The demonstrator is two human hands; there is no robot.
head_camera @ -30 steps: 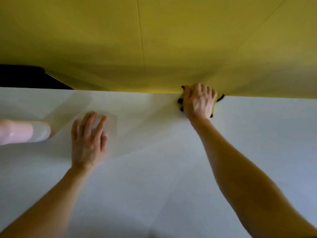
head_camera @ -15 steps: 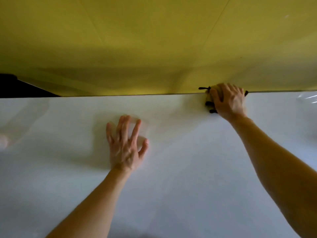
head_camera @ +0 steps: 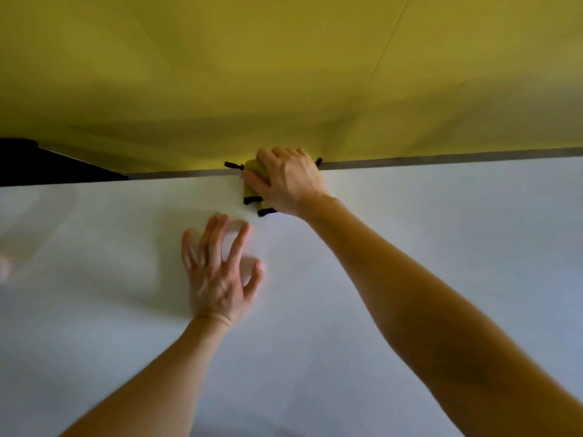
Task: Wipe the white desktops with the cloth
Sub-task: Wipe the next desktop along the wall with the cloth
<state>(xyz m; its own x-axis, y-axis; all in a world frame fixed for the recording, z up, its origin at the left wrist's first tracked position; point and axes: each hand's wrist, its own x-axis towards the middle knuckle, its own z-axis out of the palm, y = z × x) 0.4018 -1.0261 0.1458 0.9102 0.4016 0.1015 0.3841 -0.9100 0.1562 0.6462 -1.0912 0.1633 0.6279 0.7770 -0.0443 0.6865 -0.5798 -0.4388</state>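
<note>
White table (head_camera: 426, 247) met the yellow partition (head_camera: 220, 74) where my right hand (head_camera: 288, 181), fingers (head_camera: 284, 154) curled on the cloth (head_camera: 252, 167), wiped the far edge; left hand (head_camera: 217, 279) lay splayed, empty. Next, I judged, a sideways stroke.

White desktop (head_camera: 410, 247); yellow cloth (head_camera: 254, 171) (black-edged) at twelve o'clock; plain yellow partition (head_camera: 284, 74) above; black gap (head_camera: 38, 165) at ten.
</note>
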